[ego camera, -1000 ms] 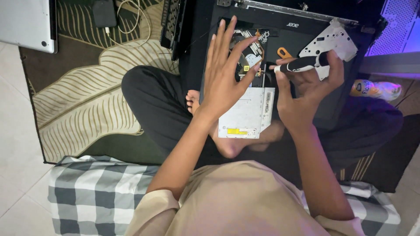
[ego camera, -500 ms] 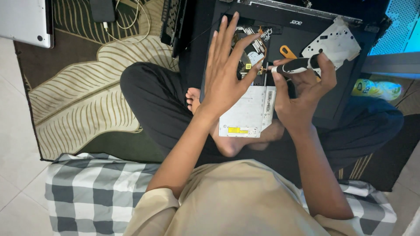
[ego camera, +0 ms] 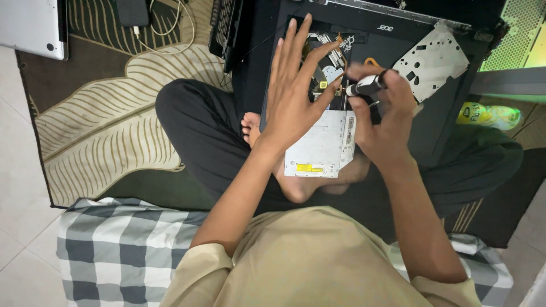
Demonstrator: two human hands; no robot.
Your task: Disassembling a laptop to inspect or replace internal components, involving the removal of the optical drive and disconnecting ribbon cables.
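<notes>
Person seated cross-legged on the floor, an opened black laptop (ego camera: 296, 51) resting across the lap, its underside up and internals exposed.

Left hand (ego camera: 293, 96): fingers spread wide and flat, gripping nothing. The palm lies over the laptop's open bay, with the fingertips near the small board and connectors (ego camera: 333, 54) at the top of the bay. It appears to brace the chassis.

Right hand (ego camera: 384, 113): fingers closed around a screwdriver (ego camera: 367, 86) with a black and white handle. The tool lies nearly level, its tip pointing left toward the left hand's fingers. The tip itself is hidden, so whether it is seated in a screw cannot be told.

A silver optical drive (ego camera: 321, 145) lies in the bay just below both hands, partly under the left palm. A perforated grey metal plate (ego camera: 432, 59) sits loose at the laptop's upper right. An orange tool handle (ego camera: 372, 61) shows just above the screwdriver.

Surroundings: patterned rug (ego camera: 102, 131), checked cushion (ego camera: 119, 250), a silver laptop (ego camera: 31, 25) at upper left, a cable (ego camera: 165, 34) beside it, a green-lit case (ego camera: 517, 34) at right.

Judgement: the step in hand is work on a fastener or small part near the top of the drive bay, well into disassembly. The next move calls for a steady chassis and the tip squarely aligned before turning; loose parts nearby could slip.
</notes>
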